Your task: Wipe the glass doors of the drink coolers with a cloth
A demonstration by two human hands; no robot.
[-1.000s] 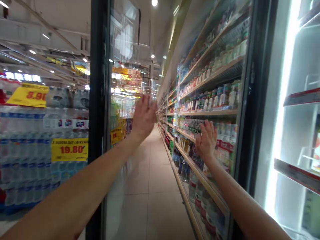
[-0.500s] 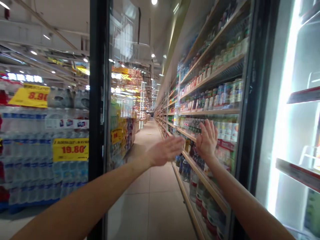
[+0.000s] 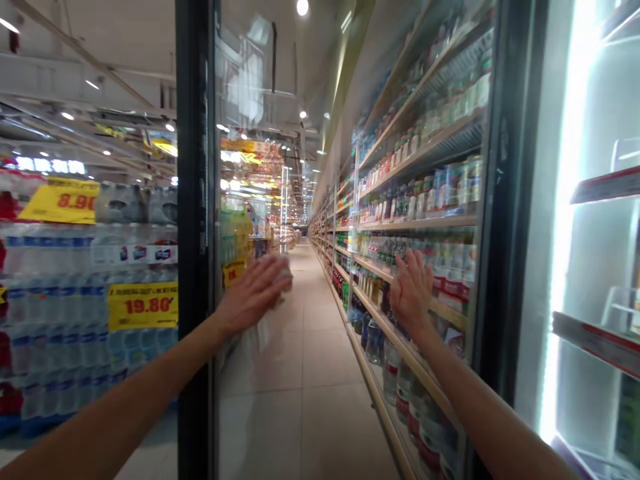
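Supermarket aisle, glass door (image 3: 330, 167) upright, left hand (image 3: 253, 295), right hand (image 3: 411, 293) on it

Bright overall, lit by ceiling spots (image 3: 302, 7) and a glaring white cooler strip (image 3: 565, 200) — reflections haze the glass door (image 3: 250, 87); the left hand (image 3: 253, 297) blurs, and the edges stretch.

Two hands are in view, the left hand (image 3: 255, 293) and the right hand (image 3: 411, 290), and one glass door (image 3: 250, 80). There are three yellow price signs (image 3: 63, 200) (image 3: 143, 305) (image 3: 234, 272), the third smaller and seen through the glass. The lit cooler (image 3: 590, 100) at the right shows two red-edged shelves (image 3: 605, 185) (image 3: 595, 333); the bottles (image 3: 60, 347) are too many and too blurred to count.
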